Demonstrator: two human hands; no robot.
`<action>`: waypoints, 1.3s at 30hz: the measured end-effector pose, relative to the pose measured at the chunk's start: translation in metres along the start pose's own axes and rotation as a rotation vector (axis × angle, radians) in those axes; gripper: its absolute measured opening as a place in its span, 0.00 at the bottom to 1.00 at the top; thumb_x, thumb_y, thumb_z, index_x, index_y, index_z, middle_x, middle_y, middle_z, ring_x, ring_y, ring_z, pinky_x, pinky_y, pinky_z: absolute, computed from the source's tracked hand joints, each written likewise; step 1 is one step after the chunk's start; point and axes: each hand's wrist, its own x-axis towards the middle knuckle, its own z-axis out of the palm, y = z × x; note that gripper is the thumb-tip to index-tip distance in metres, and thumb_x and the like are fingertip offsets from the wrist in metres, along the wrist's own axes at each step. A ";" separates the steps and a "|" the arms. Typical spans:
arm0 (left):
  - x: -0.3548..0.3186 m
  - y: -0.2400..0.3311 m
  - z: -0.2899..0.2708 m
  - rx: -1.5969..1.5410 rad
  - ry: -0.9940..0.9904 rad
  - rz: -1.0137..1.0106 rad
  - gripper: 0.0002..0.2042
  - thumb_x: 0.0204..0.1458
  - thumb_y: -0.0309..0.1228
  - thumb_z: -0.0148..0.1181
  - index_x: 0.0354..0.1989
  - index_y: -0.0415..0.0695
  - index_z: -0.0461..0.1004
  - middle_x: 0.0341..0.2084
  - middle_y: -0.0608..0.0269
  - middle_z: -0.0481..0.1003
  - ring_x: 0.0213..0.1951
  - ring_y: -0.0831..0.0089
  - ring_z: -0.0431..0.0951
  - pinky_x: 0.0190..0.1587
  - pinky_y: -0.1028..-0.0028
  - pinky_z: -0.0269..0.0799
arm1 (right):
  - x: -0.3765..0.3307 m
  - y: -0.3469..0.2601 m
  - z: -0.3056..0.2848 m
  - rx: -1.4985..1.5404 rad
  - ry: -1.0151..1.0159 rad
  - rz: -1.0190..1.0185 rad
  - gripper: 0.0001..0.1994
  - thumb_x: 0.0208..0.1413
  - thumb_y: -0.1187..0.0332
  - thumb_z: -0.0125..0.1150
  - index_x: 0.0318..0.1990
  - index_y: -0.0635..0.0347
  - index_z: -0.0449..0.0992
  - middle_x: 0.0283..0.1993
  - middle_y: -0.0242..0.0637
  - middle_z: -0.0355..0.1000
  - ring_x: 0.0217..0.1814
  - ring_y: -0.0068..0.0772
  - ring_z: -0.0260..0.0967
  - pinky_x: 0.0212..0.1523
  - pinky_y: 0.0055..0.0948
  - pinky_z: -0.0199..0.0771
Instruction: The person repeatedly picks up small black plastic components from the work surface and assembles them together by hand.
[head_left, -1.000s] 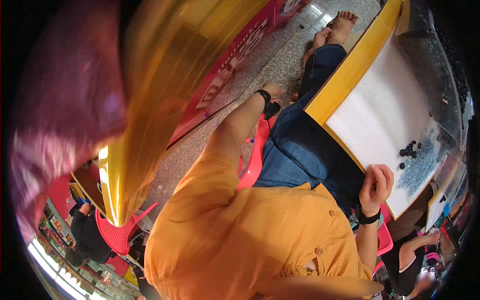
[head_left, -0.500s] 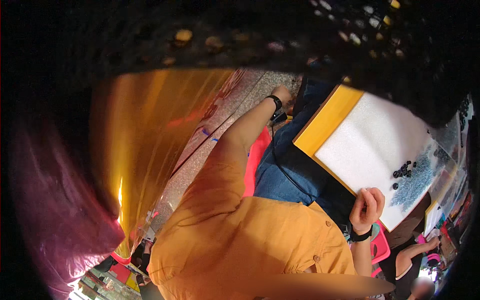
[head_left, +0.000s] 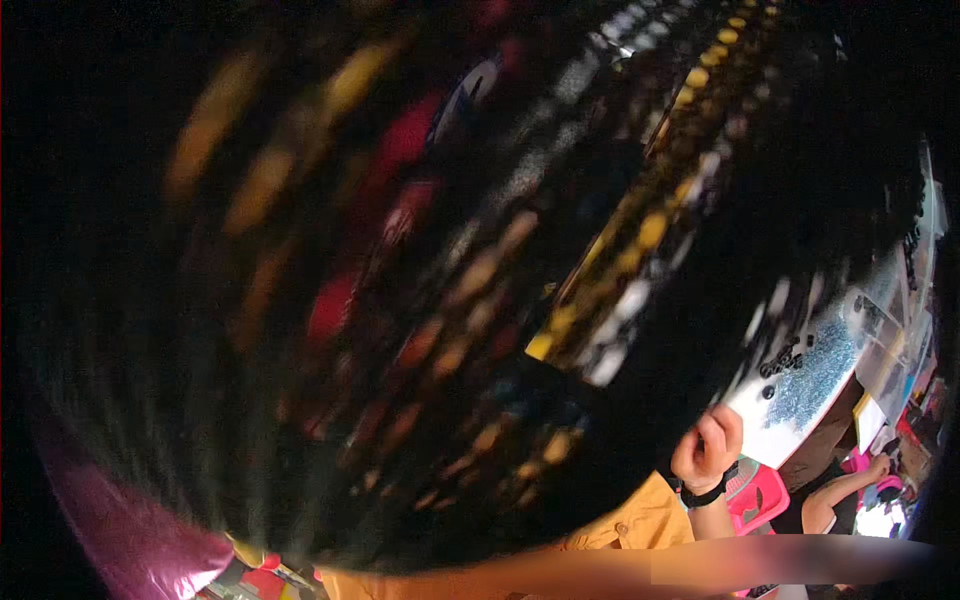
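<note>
A dark, perforated covering, smeared by motion, hides most of the head view. My right hand, with a black band at its wrist, has its fingers curled beside the near edge of the white board. Whatever is between those fingers, if anything, does not show. On the board lie several black round beads and a spread of tiny blue beads. My left hand is hidden behind the dark covering.
A pink plastic basket stands below the board. Clear plastic sheets or bags lie at the far right. Another person's arm shows at the lower right. Shiny purple material hangs at the lower left.
The dark covering has swept down over the view, hiding my left arm, my lap and much of the board. My right hand appears slightly lower and further left, still with curled fingers.
</note>
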 end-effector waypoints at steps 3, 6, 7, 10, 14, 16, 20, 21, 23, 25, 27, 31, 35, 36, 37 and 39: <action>0.022 -0.003 0.021 0.040 -0.032 0.127 0.14 0.57 0.37 0.54 0.43 0.41 0.78 0.50 0.41 0.73 0.50 0.47 0.75 0.54 0.57 0.71 | -0.041 0.016 0.004 0.056 -0.069 0.149 0.15 0.38 0.81 0.65 0.37 0.56 0.77 0.30 0.36 0.68 0.26 0.37 0.66 0.26 0.31 0.66; 0.038 -0.032 0.039 0.059 0.181 0.035 0.18 0.59 0.43 0.50 0.40 0.40 0.79 0.46 0.36 0.73 0.50 0.43 0.74 0.54 0.54 0.70 | 0.012 -0.005 0.000 0.071 -0.025 0.033 0.15 0.38 0.81 0.64 0.37 0.55 0.76 0.29 0.35 0.68 0.23 0.35 0.65 0.24 0.30 0.63; 0.044 -0.041 0.046 0.070 0.182 0.032 0.18 0.59 0.42 0.50 0.42 0.40 0.78 0.46 0.38 0.74 0.50 0.44 0.74 0.53 0.55 0.71 | 0.011 -0.005 -0.002 0.075 -0.041 0.031 0.15 0.38 0.81 0.64 0.36 0.55 0.76 0.29 0.34 0.68 0.23 0.35 0.65 0.24 0.30 0.63; 0.057 -0.055 0.053 0.106 0.177 0.041 0.16 0.59 0.40 0.53 0.46 0.39 0.75 0.44 0.42 0.75 0.48 0.48 0.75 0.51 0.56 0.72 | 0.012 -0.003 -0.002 0.048 -0.056 0.023 0.14 0.38 0.80 0.65 0.36 0.54 0.76 0.28 0.34 0.68 0.22 0.35 0.64 0.23 0.30 0.62; 0.046 -0.025 0.086 0.353 0.125 0.171 0.14 0.60 0.38 0.54 0.43 0.41 0.79 0.35 0.59 0.81 0.34 0.62 0.80 0.39 0.67 0.76 | 0.002 -0.002 0.002 -0.011 -0.015 0.062 0.15 0.38 0.78 0.66 0.37 0.53 0.77 0.29 0.32 0.68 0.23 0.35 0.65 0.22 0.30 0.63; 0.031 -0.032 0.086 0.257 0.065 0.196 0.14 0.60 0.38 0.54 0.43 0.41 0.79 0.35 0.60 0.81 0.34 0.63 0.80 0.39 0.67 0.76 | 0.004 -0.006 -0.002 0.062 -0.075 0.085 0.14 0.38 0.80 0.66 0.36 0.56 0.76 0.29 0.36 0.68 0.24 0.38 0.66 0.25 0.34 0.65; -0.013 -0.066 0.076 -0.059 -0.044 0.239 0.13 0.60 0.37 0.54 0.43 0.40 0.78 0.34 0.61 0.80 0.33 0.65 0.79 0.38 0.69 0.76 | 0.003 0.002 0.005 0.096 0.020 0.006 0.14 0.38 0.80 0.67 0.36 0.56 0.77 0.30 0.36 0.69 0.23 0.36 0.66 0.23 0.30 0.64; -0.016 -0.066 0.069 -0.132 -0.066 0.250 0.13 0.60 0.36 0.54 0.43 0.40 0.78 0.34 0.61 0.80 0.33 0.66 0.79 0.38 0.69 0.76 | 0.003 0.003 0.004 0.079 0.040 0.016 0.14 0.38 0.80 0.66 0.35 0.57 0.78 0.30 0.36 0.69 0.23 0.36 0.66 0.23 0.30 0.64; -0.044 -0.087 0.047 -0.274 -0.065 0.239 0.13 0.60 0.36 0.54 0.43 0.40 0.78 0.34 0.61 0.80 0.33 0.68 0.79 0.38 0.70 0.75 | 0.001 0.004 0.006 0.078 0.060 0.018 0.13 0.38 0.79 0.66 0.35 0.58 0.79 0.30 0.37 0.70 0.24 0.36 0.67 0.24 0.31 0.66; -0.069 -0.101 0.009 -0.402 -0.059 0.232 0.12 0.60 0.35 0.54 0.43 0.40 0.77 0.33 0.62 0.80 0.32 0.69 0.78 0.37 0.71 0.75 | 0.000 0.006 0.007 0.064 0.122 0.002 0.12 0.38 0.77 0.66 0.35 0.57 0.79 0.32 0.37 0.71 0.25 0.37 0.69 0.25 0.31 0.69; -0.091 -0.102 -0.021 -0.527 -0.025 0.210 0.12 0.60 0.35 0.54 0.43 0.39 0.77 0.33 0.62 0.79 0.32 0.70 0.78 0.37 0.72 0.75 | -0.002 0.006 0.009 0.072 0.159 -0.019 0.11 0.40 0.75 0.67 0.35 0.57 0.79 0.33 0.37 0.71 0.29 0.39 0.72 0.28 0.32 0.73; -0.200 -0.036 -0.081 -0.464 0.114 0.380 0.08 0.58 0.29 0.57 0.40 0.37 0.76 0.30 0.61 0.78 0.31 0.77 0.77 0.34 0.76 0.74 | -0.005 0.007 0.006 0.054 0.225 0.012 0.09 0.44 0.75 0.65 0.35 0.57 0.78 0.33 0.37 0.72 0.31 0.40 0.72 0.30 0.32 0.73; -0.301 -0.014 -0.151 -0.443 -0.105 0.274 0.08 0.54 0.26 0.62 0.41 0.37 0.77 0.28 0.65 0.78 0.30 0.79 0.76 0.33 0.78 0.73 | 0.004 0.001 -0.002 0.161 0.178 -0.002 0.06 0.48 0.75 0.63 0.35 0.57 0.78 0.34 0.38 0.73 0.31 0.41 0.72 0.30 0.34 0.73; -0.317 -0.002 -0.162 -0.417 -0.127 0.295 0.09 0.53 0.25 0.63 0.42 0.37 0.77 0.29 0.65 0.78 0.29 0.80 0.76 0.33 0.79 0.73 | 0.005 0.005 -0.007 0.165 0.193 -0.008 0.06 0.48 0.75 0.63 0.35 0.57 0.78 0.34 0.38 0.73 0.31 0.41 0.72 0.30 0.34 0.73; -0.333 0.014 -0.171 -0.414 -0.124 0.305 0.09 0.53 0.25 0.63 0.42 0.37 0.77 0.29 0.65 0.78 0.29 0.80 0.76 0.33 0.79 0.73 | 0.007 0.009 -0.013 0.244 0.174 0.031 0.05 0.49 0.74 0.62 0.36 0.58 0.78 0.34 0.39 0.73 0.31 0.42 0.72 0.31 0.34 0.73; -0.369 0.049 -0.188 -0.408 -0.187 0.369 0.10 0.54 0.24 0.62 0.43 0.36 0.77 0.28 0.65 0.77 0.29 0.79 0.76 0.33 0.79 0.73 | 0.015 0.021 -0.029 0.239 0.175 0.035 0.05 0.52 0.74 0.60 0.36 0.60 0.77 0.34 0.42 0.73 0.34 0.44 0.72 0.33 0.35 0.73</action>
